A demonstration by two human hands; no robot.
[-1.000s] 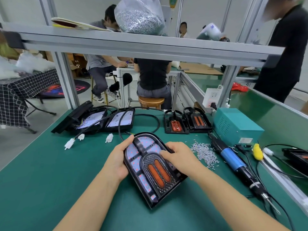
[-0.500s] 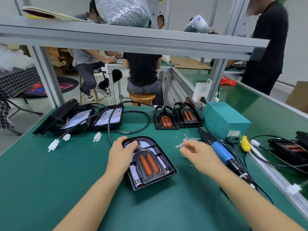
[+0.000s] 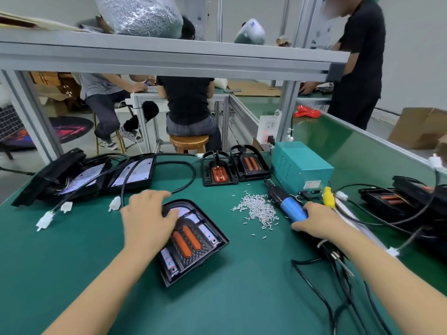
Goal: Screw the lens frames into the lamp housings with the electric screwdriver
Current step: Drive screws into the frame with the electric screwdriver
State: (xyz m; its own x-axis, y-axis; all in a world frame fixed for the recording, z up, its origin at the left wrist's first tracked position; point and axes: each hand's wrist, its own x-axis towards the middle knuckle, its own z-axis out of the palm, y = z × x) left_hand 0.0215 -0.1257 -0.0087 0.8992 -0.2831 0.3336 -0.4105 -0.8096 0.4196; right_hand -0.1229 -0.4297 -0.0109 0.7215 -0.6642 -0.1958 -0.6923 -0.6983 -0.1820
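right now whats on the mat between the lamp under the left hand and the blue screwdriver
In the head view, a loose pile of small silver screws lies on the green mat between the lamp housing and the electric screwdriver; nothing else lies there.

Matt green mat on my desk point(image 3: 60, 262); glossy black plastic lamp housing point(image 3: 217, 240); shiny metal screws point(image 3: 258, 210); smooth blue screwdriver point(image 3: 292, 209).

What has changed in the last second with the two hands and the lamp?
The right hand left the lamp housing, crossed rightward over the screws and now grips the blue electric screwdriver. The left hand stayed on the housing, which now lies flatter on the bench.
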